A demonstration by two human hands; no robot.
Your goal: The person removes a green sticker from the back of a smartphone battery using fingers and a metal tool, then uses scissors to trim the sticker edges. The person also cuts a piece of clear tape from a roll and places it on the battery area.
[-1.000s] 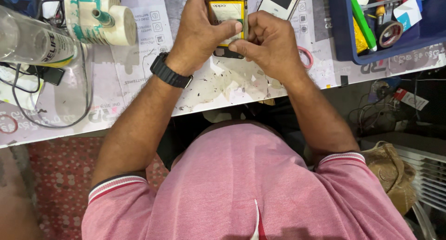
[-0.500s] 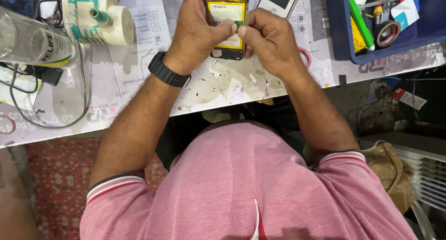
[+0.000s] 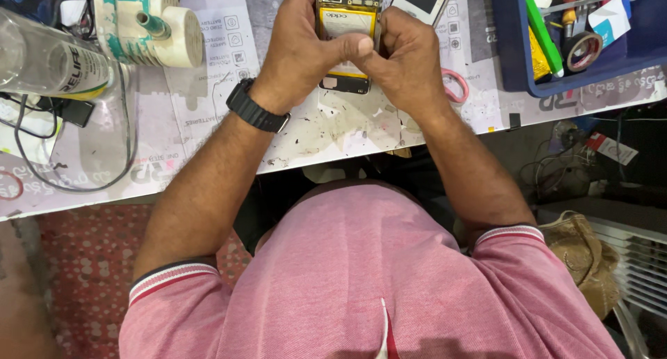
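Over white mat: opened phone point(image 3: 345, 32), yellow battery exposed, clamped between left hand point(image 3: 300, 50), right hand point(image 3: 406, 60).

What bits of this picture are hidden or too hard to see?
- Opened phone, head view: top cut off by the frame edge, sides covered by the left hand and right hand.
- What the fingertips pinch: hidden between both thumbs.
- Blue tray: tools cut off at the top edge.
- Clear bottle: left end out of frame.
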